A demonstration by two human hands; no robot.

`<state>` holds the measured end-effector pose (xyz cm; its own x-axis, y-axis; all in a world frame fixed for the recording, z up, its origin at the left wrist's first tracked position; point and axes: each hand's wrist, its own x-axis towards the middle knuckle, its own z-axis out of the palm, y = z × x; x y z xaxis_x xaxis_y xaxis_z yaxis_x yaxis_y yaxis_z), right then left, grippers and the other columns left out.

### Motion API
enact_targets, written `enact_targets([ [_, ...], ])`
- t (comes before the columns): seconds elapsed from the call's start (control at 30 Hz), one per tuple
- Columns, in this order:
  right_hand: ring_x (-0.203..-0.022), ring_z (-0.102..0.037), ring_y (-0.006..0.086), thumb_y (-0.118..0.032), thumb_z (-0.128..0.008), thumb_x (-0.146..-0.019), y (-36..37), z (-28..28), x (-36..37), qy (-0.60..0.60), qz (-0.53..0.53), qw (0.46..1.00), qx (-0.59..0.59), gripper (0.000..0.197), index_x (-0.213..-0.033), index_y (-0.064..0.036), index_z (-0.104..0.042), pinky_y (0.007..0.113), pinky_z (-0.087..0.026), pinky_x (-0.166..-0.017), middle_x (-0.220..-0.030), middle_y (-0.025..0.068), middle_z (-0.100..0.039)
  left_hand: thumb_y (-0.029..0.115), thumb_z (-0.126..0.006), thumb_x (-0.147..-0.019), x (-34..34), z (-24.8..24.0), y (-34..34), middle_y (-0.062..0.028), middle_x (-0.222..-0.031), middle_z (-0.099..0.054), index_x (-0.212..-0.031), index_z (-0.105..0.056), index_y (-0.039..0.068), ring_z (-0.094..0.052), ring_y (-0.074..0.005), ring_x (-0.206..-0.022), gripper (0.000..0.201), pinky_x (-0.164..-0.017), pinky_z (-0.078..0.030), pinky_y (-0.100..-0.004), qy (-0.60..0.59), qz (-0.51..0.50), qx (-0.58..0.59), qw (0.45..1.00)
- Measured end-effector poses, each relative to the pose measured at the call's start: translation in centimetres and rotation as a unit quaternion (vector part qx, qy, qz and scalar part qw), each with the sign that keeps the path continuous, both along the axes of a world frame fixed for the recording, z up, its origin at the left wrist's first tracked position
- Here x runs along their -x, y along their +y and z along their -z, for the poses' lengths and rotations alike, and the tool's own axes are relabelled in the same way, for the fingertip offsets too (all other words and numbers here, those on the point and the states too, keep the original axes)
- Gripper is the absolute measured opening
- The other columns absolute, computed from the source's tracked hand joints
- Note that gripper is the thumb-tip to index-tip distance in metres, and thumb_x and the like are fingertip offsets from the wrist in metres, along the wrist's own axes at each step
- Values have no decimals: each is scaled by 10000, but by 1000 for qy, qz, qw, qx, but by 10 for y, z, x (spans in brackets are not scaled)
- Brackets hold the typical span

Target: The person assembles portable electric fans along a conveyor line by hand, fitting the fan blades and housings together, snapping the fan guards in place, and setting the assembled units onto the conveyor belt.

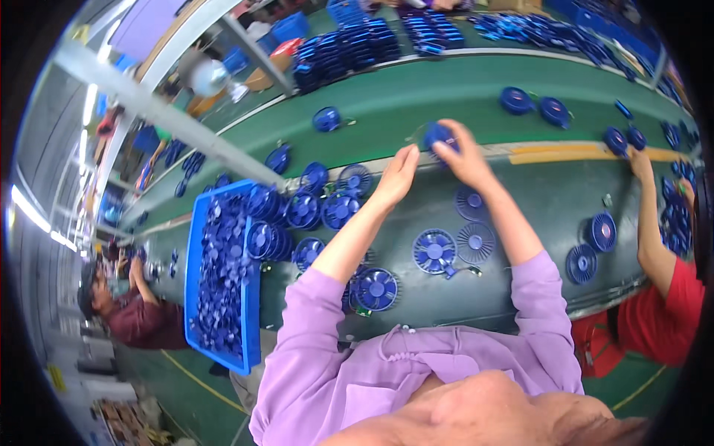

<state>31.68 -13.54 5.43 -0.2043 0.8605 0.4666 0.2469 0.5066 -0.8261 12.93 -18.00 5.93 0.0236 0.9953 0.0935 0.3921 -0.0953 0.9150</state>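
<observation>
Dark-blue round plastic part (439,137), motion-blurred, held up in the right hand (455,154) where belt and surface meet. Right fingers curled around it. Left hand (401,172) just beside, fingers together and bent; cannot tell whether it touches the part or grips anything.

Largest first: long green conveyor belt (431,89) running across beyond the hands, round blue parts spread along it. Nearer, dark-green surface (543,215). Grey metal beam (171,123) slants across the upper left of the view. Co-worker in red (669,305) at right, one arm over the surface. Bright-blue rectangular plastic tray (253,320) at left, heaped with small blue pieces. Stacked blue fan pieces (303,210) crowd between tray and left forearm, which hides some. Tan flat strip (558,154) along the belt's near edge. Below the hands, blue slatted fan disc (435,251), beside two more discs. Lettering on the parts: too small to tell.
</observation>
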Motion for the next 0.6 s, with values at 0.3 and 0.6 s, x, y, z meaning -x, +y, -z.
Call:
enact_targets([
  [0.3,-1289,-398,418,-307,-737,-785,1,25,-87,-267,108,953,-97,663,-1343,-69,-471,480,-320,-1078,-1399,270,-406,131,-595,-830,146,15,106,-207,-1372,-430,-1304,-452,37,-430,-415,-1235,504,-1003,-409,-498,396,-224,-63,888],
  [0.6,-1162,-472,341,-241,-850,-589,-82,5,-57,-385,-14,922,-22,798,-1292,-49,-524,435,-387,-993,-1280,167,-506,231,-514,-914,152,19,145,-131,-1517,-288,-1191,-606,116,-167,-365,-1433,314,-1092,-197,-639,553,-140,25,821],
])
